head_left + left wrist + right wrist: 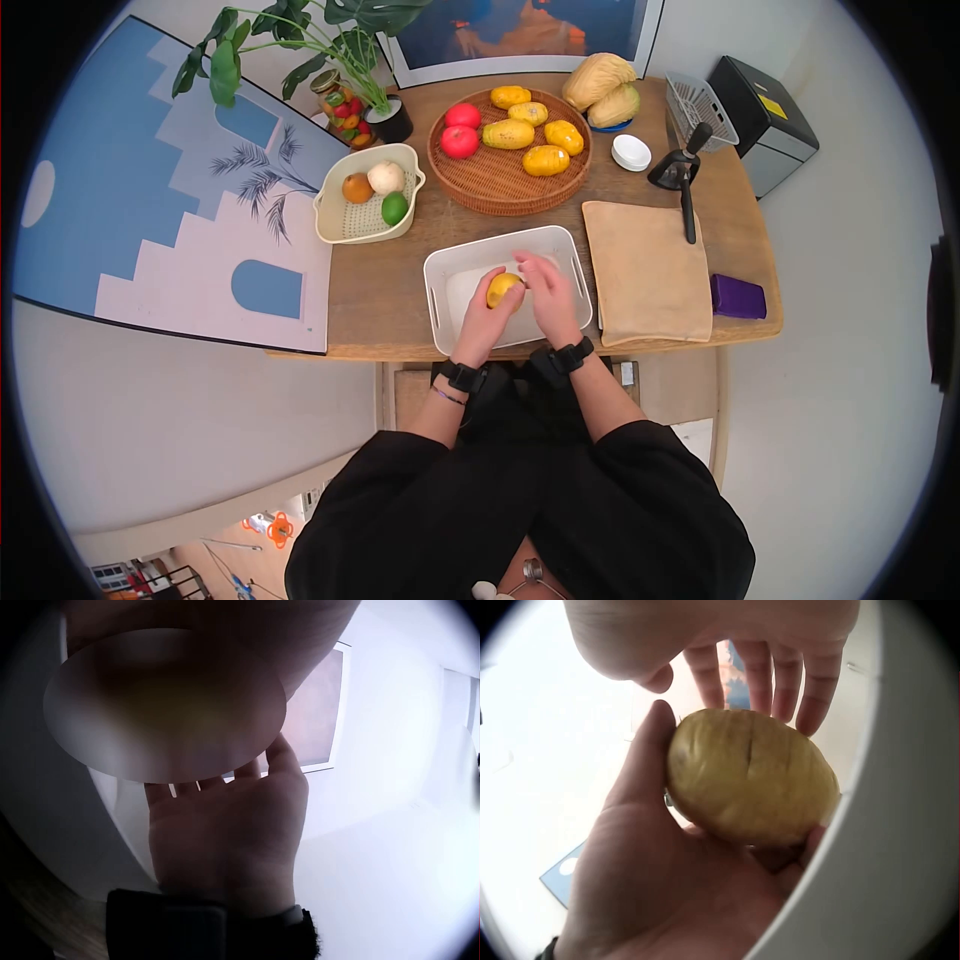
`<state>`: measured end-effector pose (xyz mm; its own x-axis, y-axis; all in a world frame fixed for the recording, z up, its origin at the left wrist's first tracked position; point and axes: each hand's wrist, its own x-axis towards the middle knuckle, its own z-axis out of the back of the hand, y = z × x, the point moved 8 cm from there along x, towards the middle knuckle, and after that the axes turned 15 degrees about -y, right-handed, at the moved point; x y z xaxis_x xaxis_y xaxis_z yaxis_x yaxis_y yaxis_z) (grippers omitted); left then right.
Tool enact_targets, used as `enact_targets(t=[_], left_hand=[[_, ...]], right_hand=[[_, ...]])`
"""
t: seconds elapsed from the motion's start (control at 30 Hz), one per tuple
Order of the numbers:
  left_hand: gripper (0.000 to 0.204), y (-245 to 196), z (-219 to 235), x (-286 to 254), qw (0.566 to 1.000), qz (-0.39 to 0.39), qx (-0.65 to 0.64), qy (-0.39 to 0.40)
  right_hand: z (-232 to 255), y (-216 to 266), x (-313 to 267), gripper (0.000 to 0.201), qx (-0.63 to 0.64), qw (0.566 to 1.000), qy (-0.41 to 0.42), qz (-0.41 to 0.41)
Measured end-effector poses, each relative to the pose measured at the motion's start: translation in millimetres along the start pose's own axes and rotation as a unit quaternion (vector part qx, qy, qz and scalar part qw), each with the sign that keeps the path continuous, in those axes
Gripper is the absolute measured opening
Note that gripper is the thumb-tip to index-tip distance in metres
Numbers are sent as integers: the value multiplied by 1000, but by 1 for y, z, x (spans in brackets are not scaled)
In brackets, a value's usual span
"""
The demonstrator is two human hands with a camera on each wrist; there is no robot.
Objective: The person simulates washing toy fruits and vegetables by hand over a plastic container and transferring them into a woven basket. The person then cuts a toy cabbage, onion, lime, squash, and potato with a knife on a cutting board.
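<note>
In the head view my left hand (pixel 483 318) grips a yellow oval fruit (pixel 504 290) over the white tray (pixel 455 262). The right wrist view shows that fruit (pixel 754 780) close up, with faint lengthwise grooves, cradled between thumb and fingers of the left hand (pixel 652 877). My right hand (pixel 548 295) is just to the right of it, fingers extended. From above, the right hand (pixel 727 626) hangs its fingers behind the fruit's upper edge. In the left wrist view a blurred oval patch hides the fruit, above the right hand (pixel 229 832).
Behind the tray, a round wicker basket (pixel 480 188) carries several yellow fruits and two red ones. At left stands a cream basket (pixel 345 228) of produce. A tan cloth (pixel 650 270), purple pouch (pixel 738 297), white bowl (pixel 631 152) and black-handled tool (pixel 687 175) lie right.
</note>
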<state>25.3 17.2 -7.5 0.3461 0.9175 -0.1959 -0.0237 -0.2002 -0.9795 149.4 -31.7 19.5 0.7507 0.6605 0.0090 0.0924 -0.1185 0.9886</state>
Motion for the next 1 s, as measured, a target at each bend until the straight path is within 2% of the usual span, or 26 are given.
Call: enact_targets(t=[0.03, 0.07, 0.1, 0.13, 0.17, 0.2, 0.27, 0.3, 0.33, 0.37, 0.43, 0.5, 0.57, 0.63, 0.7, 0.77, 0.8, 0.83, 0.9, 0.97, 1.0], left_hand=[[47, 5, 4, 10, 999, -29, 17, -10], [47, 9, 7, 17, 998, -58, 34, -20], [47, -2, 7, 15, 998, -59, 33, -20], [43, -7, 8, 11, 998, 32, 51, -31], [39, -5, 11, 7, 989, 123, 69, -42], [39, -1, 13, 10, 989, 122, 68, -42], [38, 14, 19, 22, 989, 117, -55, -68], [38, 25, 20, 26, 989, 118, -56, -69], [39, 27, 22, 31, 996, 65, 6, -62], [39, 29, 23, 34, 996, 12, 68, -55], [40, 25, 18, 30, 999, 16, 24, -43], [40, 12, 13, 23, 999, 20, -21, -32], [37, 7, 10, 16, 989, 109, -88, -36], [35, 16, 13, 23, 984, 114, -130, -39], [33, 29, 16, 31, 977, 119, -172, -42], [32, 40, 33, 39, 960, 94, -222, -143], [32, 39, 32, 38, 959, 95, -224, -143], [33, 36, 32, 36, 954, 93, -242, -150], [34, 27, 32, 31, 948, 90, -260, -157], [35, 20, 26, 26, 962, 110, -215, -125], [35, 14, 25, 23, 962, 110, -216, -126]], right_hand=[[-8, 4, -4, 35, -40, 997, 54, 42], [-10, 3, -6, 35, -41, 997, 54, 42], [-15, 6, -8, 34, -66, 993, 58, 78], [-19, 9, -8, 33, -91, 987, 62, 116], [-20, 8, -8, 33, -90, 987, 62, 118], [-19, 2, -7, 33, -131, 983, 50, 115], [-19, -9, -6, 33, -172, 978, 37, 112], [-16, -24, -3, 36, -186, 981, 22, 54], [-15, -30, -3, 39, -198, 980, 7, -4], [-14, -26, -3, 39, -199, 980, 8, -5], [-12, -16, -8, 44, -209, 967, 8, -145], [-12, -23, -8, 46, -195, 968, 15, -158], [-12, -26, -7, 48, -183, 968, 24, -170], [-12, -28, -8, 45, -146, 964, 21, -221], [-16, -29, -7, 46, -114, 973, 24, -197], [-23, -40, -9, 49, -81, 981, 27, -173], [-29, -35, -8, 48, -99, 994, 35, -33], [-34, -22, -12, 48, -116, 987, 42, 108], [-32, -24, -10, 50, -157, 979, 48, 125], [-27, -15, -5, 53, -197, 969, 54, 142], [-22, -13, -4, 55, -214, 974, 67, -37]])
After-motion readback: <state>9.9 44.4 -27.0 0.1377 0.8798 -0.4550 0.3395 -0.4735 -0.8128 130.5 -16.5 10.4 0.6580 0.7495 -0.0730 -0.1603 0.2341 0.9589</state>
